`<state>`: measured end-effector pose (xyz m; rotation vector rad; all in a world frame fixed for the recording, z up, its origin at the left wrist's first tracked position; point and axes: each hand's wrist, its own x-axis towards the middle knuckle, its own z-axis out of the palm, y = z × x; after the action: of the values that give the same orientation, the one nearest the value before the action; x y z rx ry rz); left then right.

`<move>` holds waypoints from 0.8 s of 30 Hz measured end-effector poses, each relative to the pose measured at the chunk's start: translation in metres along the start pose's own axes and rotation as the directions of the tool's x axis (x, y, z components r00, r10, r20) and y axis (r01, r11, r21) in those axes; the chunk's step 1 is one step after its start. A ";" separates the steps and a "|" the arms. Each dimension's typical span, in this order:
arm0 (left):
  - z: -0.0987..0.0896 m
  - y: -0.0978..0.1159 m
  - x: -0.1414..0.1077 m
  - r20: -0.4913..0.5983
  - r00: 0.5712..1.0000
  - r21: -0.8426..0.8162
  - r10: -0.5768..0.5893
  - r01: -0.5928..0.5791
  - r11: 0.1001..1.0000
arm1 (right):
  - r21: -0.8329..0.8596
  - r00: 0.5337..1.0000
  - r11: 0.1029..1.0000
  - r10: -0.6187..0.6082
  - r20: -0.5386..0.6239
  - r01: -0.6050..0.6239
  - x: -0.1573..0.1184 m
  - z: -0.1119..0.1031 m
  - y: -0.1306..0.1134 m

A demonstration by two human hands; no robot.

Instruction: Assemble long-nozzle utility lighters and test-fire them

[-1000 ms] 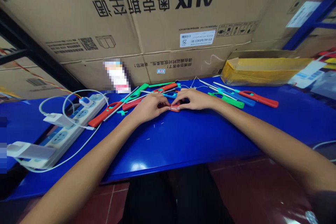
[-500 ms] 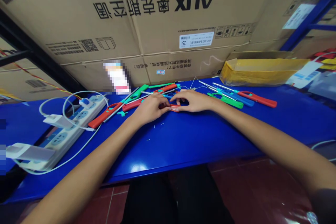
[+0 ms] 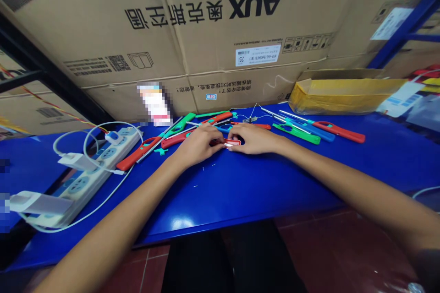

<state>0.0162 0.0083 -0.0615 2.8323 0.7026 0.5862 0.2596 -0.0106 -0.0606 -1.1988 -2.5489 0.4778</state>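
Observation:
Between my two hands, a red lighter casing (image 3: 236,142) with a pale inner face is held just above the blue tabletop. My left hand (image 3: 201,144) pinches its left end between thumb and fingers. My right hand (image 3: 254,139) has its fingers closed on the right end. Those fingers hide most of the casing. Just behind my left hand lie red lighters (image 3: 175,139) and a blue part (image 3: 225,128), partly covered. A flat red part (image 3: 256,126) and a small piece with thin white wires (image 3: 250,120) lie beyond my right hand.
Long-nosed lighters, green (image 3: 299,135), blue (image 3: 323,133) and red (image 3: 343,132), lie to the right. A yellow-taped carton (image 3: 347,96) stands behind them. At left is a power strip (image 3: 103,160) with looped white cables. A phone (image 3: 156,105) leans against the large cardboard box (image 3: 206,46).
My right fingers, arched over the casing before, now close down on its end, and more of its pale inside shows. The red part behind my right hand has come into view.

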 end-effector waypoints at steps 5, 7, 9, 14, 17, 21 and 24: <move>-0.005 0.001 0.000 -0.109 0.994 -0.017 -0.016 0.014 1.000 | -0.019 0.998 0.997 0.069 -0.005 -0.069 0.000 0.001 -0.002; -0.010 -0.001 -0.001 -0.178 0.982 -0.027 -0.062 0.058 0.998 | -0.008 0.997 0.997 0.075 0.010 -0.075 0.001 0.000 0.000; -0.013 -0.005 -0.003 -0.203 0.974 -0.039 -0.103 0.097 0.994 | 0.027 0.997 0.997 0.078 0.021 -0.078 0.002 -0.001 0.004; -0.017 -0.008 -0.005 -0.163 0.981 -0.052 -0.108 0.101 0.994 | 0.091 0.994 0.991 0.097 0.054 -0.102 0.003 -0.008 0.007; -0.016 -0.007 -0.004 -0.128 0.989 -0.035 -0.070 0.066 0.997 | 0.071 0.996 0.994 0.082 0.043 -0.085 0.002 -0.012 0.005; -0.015 -0.007 -0.003 -0.069 0.995 -0.003 -0.067 0.067 0.998 | 0.090 0.995 0.991 0.094 0.023 -0.096 0.002 -0.017 0.004; -0.015 -0.010 -0.004 -0.044 0.994 0.005 -0.101 0.101 0.995 | 0.178 0.991 0.976 0.113 0.066 -0.123 0.003 -0.019 0.006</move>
<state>0.0025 0.0160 -0.0515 2.7787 0.8516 0.6322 0.2696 -0.0011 -0.0458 -1.2900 -2.4263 0.7634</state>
